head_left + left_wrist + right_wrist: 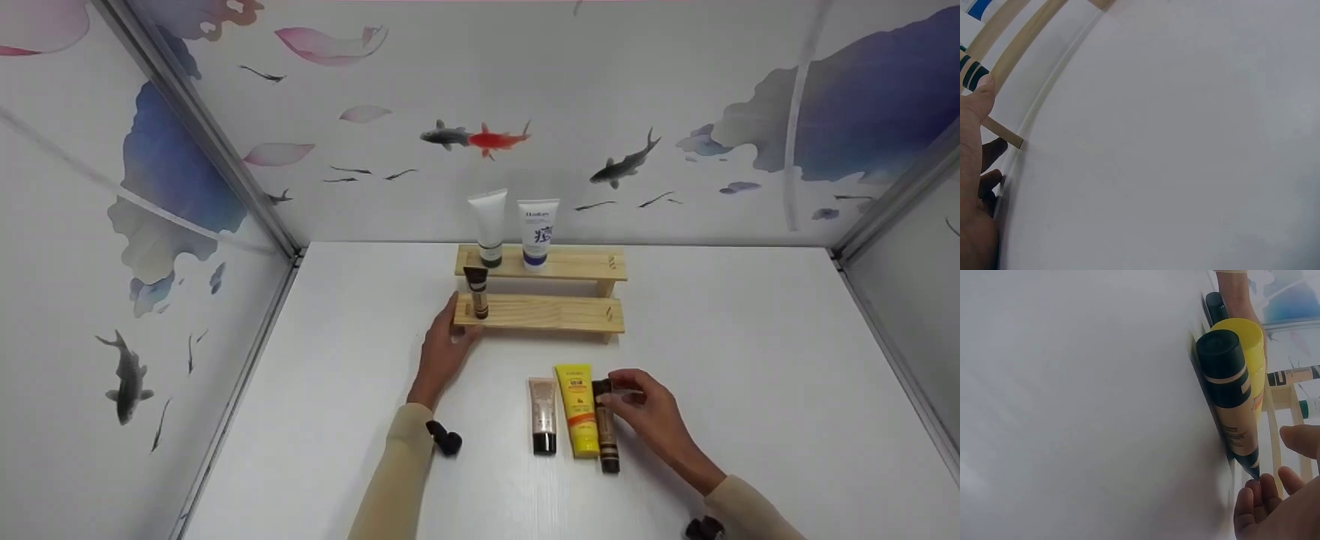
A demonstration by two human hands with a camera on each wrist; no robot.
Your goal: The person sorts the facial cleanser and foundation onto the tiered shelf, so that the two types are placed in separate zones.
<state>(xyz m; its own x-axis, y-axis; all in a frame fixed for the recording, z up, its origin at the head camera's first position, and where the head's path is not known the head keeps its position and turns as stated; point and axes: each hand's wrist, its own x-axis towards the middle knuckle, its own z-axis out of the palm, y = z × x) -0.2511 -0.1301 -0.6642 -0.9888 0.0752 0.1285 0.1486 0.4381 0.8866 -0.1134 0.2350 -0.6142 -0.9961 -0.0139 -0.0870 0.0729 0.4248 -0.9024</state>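
My left hand holds the left end of a two-step wooden stand, thumb at the lower board's edge and fingers beside its leg. Close to that thumb, a small brown tube with dark ends stands upright on the lower board. My right hand is at the crimped end of a larger brown tube with a black cap, which lies on the table. Its fingertips are right at that end, with the thumb apart from them. Alongside lies a yellow tube, then a beige tube with a black cap.
On the upper board stand a plain white tube and a white tube with a blue cap. Behind the stand rises a white wall painted with fish. A side panel borders the white table on the left.
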